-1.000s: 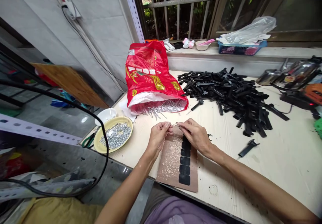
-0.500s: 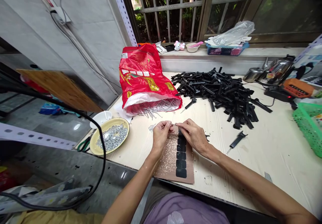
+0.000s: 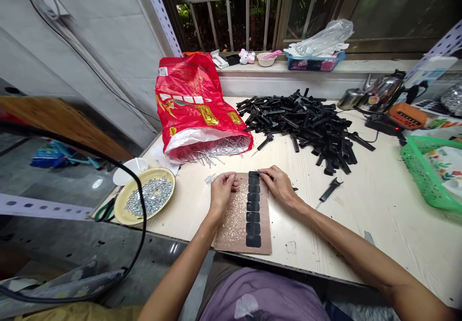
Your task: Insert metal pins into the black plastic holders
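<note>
A brown board [image 3: 231, 229] sprinkled with pale specks lies at the table's front edge. Down its right side runs a row of several black rounded pads [image 3: 253, 215]. My left hand [image 3: 222, 193] is at the board's upper left, thumb and fingertips pinched together; what they hold, if anything, is too small to name. My right hand [image 3: 279, 185] reaches in from the right, its thumb and index fingertip closed by the top pad, with a tiny thin piece at the tips that I cannot make out. Small silvery pieces [image 3: 210, 180] lie just beyond my left hand.
An open red bag [image 3: 195, 104] of metal pins stands behind the board. A pile of black plastic handles [image 3: 303, 123] lies at back right, with one pinned tool [image 3: 329, 192] nearer. Left is a yellow dish [image 3: 121, 205] of metal bits; right, a green basket [image 3: 418, 172].
My hands, nearly meeting above the board before, are now further apart. My right fingers have moved off the pads to the upper right edge. The whole view has shifted slightly.
</note>
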`<state>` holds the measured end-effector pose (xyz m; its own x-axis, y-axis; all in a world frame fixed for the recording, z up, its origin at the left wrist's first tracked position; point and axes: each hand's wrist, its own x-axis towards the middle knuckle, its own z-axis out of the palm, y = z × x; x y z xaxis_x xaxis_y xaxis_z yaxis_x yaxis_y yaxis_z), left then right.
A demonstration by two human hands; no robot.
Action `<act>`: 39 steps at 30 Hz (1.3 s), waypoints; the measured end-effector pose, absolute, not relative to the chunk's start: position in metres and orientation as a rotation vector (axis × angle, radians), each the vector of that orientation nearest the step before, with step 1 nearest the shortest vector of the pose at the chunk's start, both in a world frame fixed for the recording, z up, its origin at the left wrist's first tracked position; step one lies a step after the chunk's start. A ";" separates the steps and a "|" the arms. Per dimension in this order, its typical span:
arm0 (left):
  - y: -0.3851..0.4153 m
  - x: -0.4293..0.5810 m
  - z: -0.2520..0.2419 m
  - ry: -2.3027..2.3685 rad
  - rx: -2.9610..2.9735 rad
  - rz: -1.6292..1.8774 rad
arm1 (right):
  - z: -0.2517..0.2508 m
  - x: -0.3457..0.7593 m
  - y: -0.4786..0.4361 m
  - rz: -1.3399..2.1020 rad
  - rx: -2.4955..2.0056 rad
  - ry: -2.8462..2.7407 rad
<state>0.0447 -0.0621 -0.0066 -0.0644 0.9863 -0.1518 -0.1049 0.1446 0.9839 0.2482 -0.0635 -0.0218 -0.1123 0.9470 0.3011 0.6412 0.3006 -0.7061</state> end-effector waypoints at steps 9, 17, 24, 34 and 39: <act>-0.060 0.036 -0.013 1.526 2.019 0.972 | -0.014 0.261 -0.083 0.547 -1.468 -1.859; -0.058 0.045 -0.019 1.657 2.299 0.669 | 0.000 0.254 -0.094 0.542 -1.394 -1.882; -0.061 0.051 -0.009 1.387 1.450 0.980 | 0.014 0.236 -0.099 0.551 -1.341 -1.887; -0.072 0.068 0.005 1.060 0.824 1.112 | 0.016 0.226 -0.100 0.506 -1.437 -1.982; -0.071 0.068 0.003 1.085 0.883 1.175 | 0.018 0.226 -0.102 0.502 -1.417 -1.966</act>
<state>0.0681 -0.0709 0.0030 0.0392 0.9819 -0.1851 -0.2624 0.1889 0.9463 0.2256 -0.1017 0.0183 -0.2002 0.9378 0.2836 0.6870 0.3408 -0.6418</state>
